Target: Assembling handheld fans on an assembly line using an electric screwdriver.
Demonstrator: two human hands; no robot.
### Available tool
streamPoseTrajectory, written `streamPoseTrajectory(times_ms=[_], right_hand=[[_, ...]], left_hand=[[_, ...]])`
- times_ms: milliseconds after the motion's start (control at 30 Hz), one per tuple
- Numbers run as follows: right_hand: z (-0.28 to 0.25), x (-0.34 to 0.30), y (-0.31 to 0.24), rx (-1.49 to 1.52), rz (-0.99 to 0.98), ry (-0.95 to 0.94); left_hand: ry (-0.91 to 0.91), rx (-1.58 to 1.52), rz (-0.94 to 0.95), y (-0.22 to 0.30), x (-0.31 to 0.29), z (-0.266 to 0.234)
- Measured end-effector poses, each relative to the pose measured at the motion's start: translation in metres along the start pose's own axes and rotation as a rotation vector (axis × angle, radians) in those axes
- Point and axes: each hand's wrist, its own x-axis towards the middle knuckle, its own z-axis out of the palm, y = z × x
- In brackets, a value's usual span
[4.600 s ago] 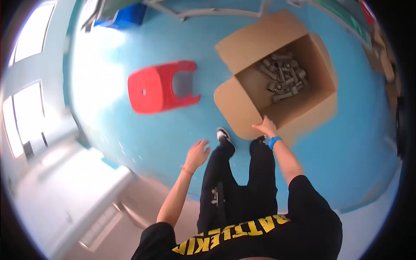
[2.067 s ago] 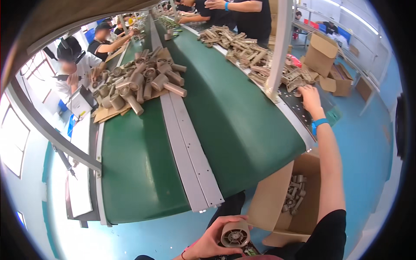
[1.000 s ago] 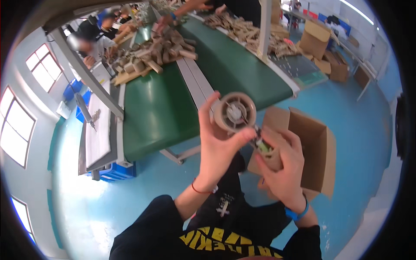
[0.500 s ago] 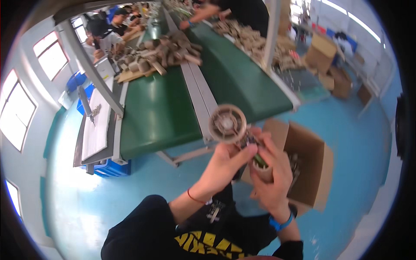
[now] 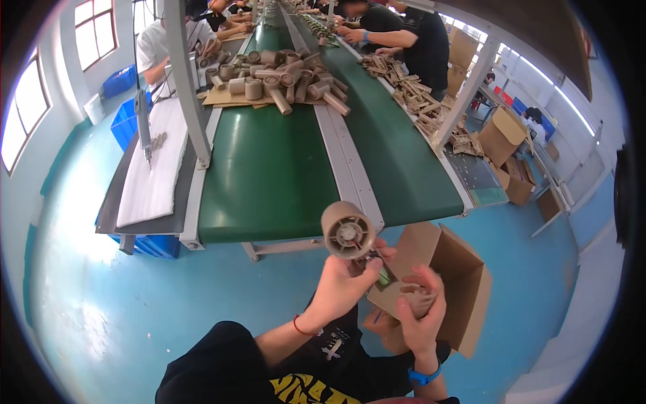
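The left hand (image 5: 342, 288) closes its fingers around the lower part of a beige round plastic shell (image 5: 340, 223) with spokes inside and a slim green part (image 5: 385, 277) below, while the right hand (image 5: 424, 323), fingers curled, holds a curved beige plastic piece (image 5: 418, 301). The shell is in the air, overlapping in view the near edge of the flat green conveyor belt (image 5: 269, 182); open blue floor (image 5: 222, 289) lies leftward, and an open brown cardboard box (image 5: 476, 306) stands at right. Compared with half a second earlier, the hands are now apart.
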Motion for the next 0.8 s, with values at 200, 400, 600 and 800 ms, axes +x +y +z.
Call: streamPoseTrajectory(times_ms=[200,400,600,800], right_hand=[[0.017,0.004,-0.023,0.074,0.174,-0.087],[0.026,0.006,-0.029,-0.098,-0.084,-0.176],[0.036,0.022,-0.057,-0.356,-0.250,-0.266],[0.028,0.023,-0.051,-0.009,-0.117,-0.251]], left_hand=[[0.132,0.058,-0.033,0.022,-0.017,-0.029],[0.173,0.071,-0.008,0.022,-0.044,-0.032],[0.149,0.108,0.056,0.031,-0.050,-0.018],[-0.024,-0.137,0.031,0.021,-0.046,-0.006]])
